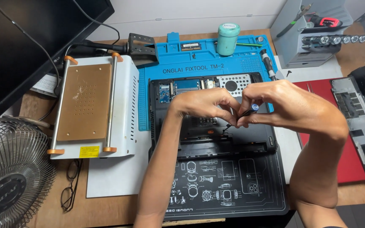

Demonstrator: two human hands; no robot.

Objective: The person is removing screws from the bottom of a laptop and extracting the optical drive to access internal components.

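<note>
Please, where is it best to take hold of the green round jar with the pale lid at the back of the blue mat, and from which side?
Probably grip the green round jar around its straight middle wall, coming from above or the front. It stands upright on the blue silicone mat, and its front is open.

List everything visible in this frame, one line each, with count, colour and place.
laptop: 1, black, opened underside up, centre
screwdriver: 1, black with blue cap, in right hand, tip on laptop
repair mat: 1, blue, under laptop
printed mat: 1, black, front
heating plate machine: 1, white and brown, left
fan: 1, grey, far left
glasses: 1, dark, beside fan
jar: 1, teal, back
laptop cover: 1, black, on red mat, right
monitor: 1, black, back left
left hand: over laptop
right hand: holding screwdriver
</note>
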